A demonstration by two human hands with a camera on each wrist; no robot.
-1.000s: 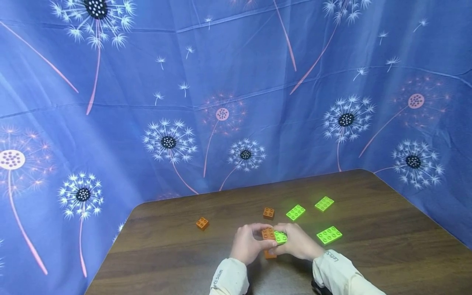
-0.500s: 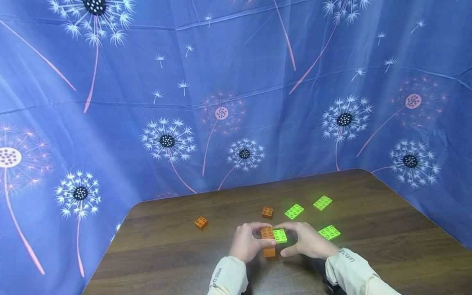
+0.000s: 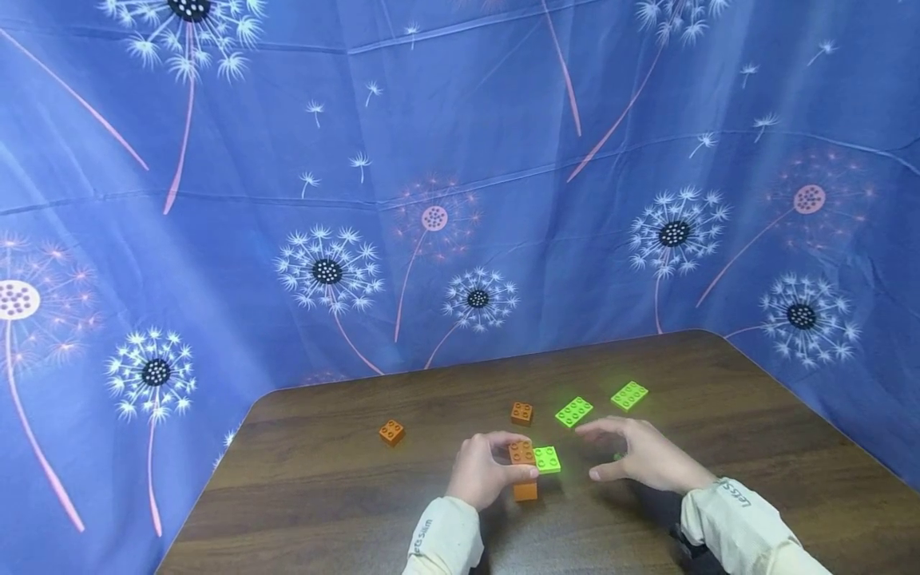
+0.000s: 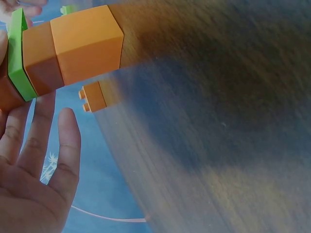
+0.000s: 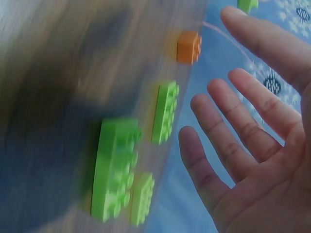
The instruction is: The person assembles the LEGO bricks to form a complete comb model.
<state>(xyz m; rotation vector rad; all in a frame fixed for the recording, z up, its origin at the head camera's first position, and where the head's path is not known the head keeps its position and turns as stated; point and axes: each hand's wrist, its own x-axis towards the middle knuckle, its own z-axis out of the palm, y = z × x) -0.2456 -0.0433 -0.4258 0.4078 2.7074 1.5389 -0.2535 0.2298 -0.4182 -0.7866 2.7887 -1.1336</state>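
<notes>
My left hand pinches the top orange brick of a small stack between thumb and fingers. Under that brick a flat lime-green brick sticks out to the right, and orange bricks make up the lower part, as the left wrist view shows. My right hand holds nothing; thumb and fingers are spread apart above the table, right of the stack. It largely covers a green eight-stud brick in the head view; the right wrist view shows this green brick whole.
Two loose orange four-stud bricks lie on the wooden table: one orange brick at left, another orange brick behind the stack. Two green bricks, a nearer one and a farther one, lie at back right. A blue dandelion-print cloth hangs behind.
My right hand has let go of the green brick on the stack and moved right, over the loose green brick there. The left hand has kept its hold on the stack.
</notes>
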